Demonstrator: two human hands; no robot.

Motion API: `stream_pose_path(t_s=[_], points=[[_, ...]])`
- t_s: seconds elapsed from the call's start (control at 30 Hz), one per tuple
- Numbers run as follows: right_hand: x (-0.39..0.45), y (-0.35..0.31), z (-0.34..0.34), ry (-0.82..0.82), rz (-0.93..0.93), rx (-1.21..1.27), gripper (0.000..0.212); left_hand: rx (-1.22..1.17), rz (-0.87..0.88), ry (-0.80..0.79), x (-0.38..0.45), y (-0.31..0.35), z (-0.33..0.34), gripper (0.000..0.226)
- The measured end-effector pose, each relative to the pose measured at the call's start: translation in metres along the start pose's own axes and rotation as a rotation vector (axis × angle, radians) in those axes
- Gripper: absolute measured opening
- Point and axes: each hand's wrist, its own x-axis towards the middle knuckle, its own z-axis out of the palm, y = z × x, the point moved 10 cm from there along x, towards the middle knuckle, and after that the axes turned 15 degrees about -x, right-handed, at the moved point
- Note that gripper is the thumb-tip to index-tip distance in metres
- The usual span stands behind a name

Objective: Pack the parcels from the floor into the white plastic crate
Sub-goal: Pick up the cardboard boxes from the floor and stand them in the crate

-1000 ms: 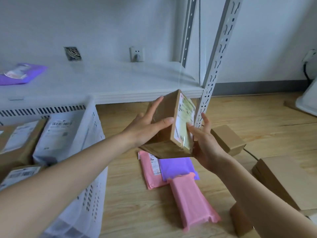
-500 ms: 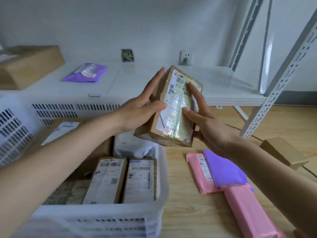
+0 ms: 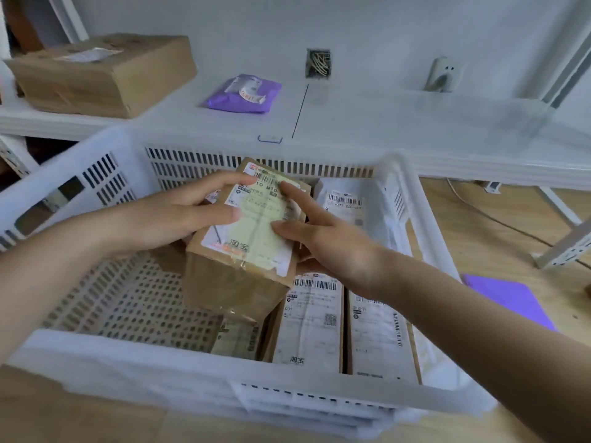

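Both hands, left hand (image 3: 179, 215) and right hand (image 3: 323, 241), fingers curled round cardboard parcel (image 3: 246, 251), steadying it level over white crate (image 3: 192, 356) for lowering into bare left half

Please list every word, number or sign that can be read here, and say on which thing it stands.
"淘宝" and "10 M10": label of the held cardboard box, gripped by the left hand and right hand.
"淘宝": label of a flat parcel in the white crate.
Other print, barcodes: too blurred.
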Motion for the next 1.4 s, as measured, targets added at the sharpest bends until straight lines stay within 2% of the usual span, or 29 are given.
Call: stream_pose_path(t_s=[0.17,0.27,0.37,0.5,0.63,0.77,0.9,0.97,1.1,1.17,1.3,1.4], points=[[0.015,0.032,0.038,-0.087,0.101,-0.214,0.06,-0.052,-0.22,-0.101,-0.009,-0.071,-0.004,0.04],[0.014,0.052,0.046,-0.132,0.093,-0.592,0.061,-0.06,-0.371,-0.172,-0.006,-0.108,0.009,0.045],[0.015,0.06,0.045,-0.129,0.054,-0.879,0.06,-0.031,-0.42,-0.249,-0.001,-0.119,0.014,0.05],[0.019,0.056,0.039,-0.123,0.054,-0.908,0.06,0.032,-0.452,-0.324,0.004,-0.116,0.013,0.049],[0.015,0.054,0.053,-0.213,0.045,-0.727,0.067,0.089,-0.432,-0.371,0.008,-0.11,0.011,0.044],[0.025,0.049,0.048,-0.145,0.02,-0.728,0.066,0.145,-0.421,-0.357,0.013,-0.11,0.003,0.044],[0.032,0.045,0.051,-0.114,-0.012,-0.611,0.064,0.145,-0.471,-0.37,0.02,-0.115,-0.005,0.04],[0.031,0.048,0.055,-0.148,-0.031,-0.728,0.062,0.15,-0.496,-0.374,0.023,-0.125,-0.005,0.036],[0.03,0.06,0.064,-0.19,-0.072,-1.211,0.043,0.275,-0.535,-0.378,0.03,-0.161,0.01,0.038],[0.03,0.066,0.071,-0.213,-0.099,-1.359,0.043,0.302,-0.551,-0.383,0.031,-0.169,0.013,0.038],[0.03,0.082,0.069,-0.277,-0.039,-1.339,0.052,0.266,-0.59,-0.374,0.028,-0.169,0.01,0.035],[0.025,0.081,0.062,-0.298,-0.037,-1.297,0.054,0.37,-0.571,-0.322,0.032,-0.159,0.006,0.05]])
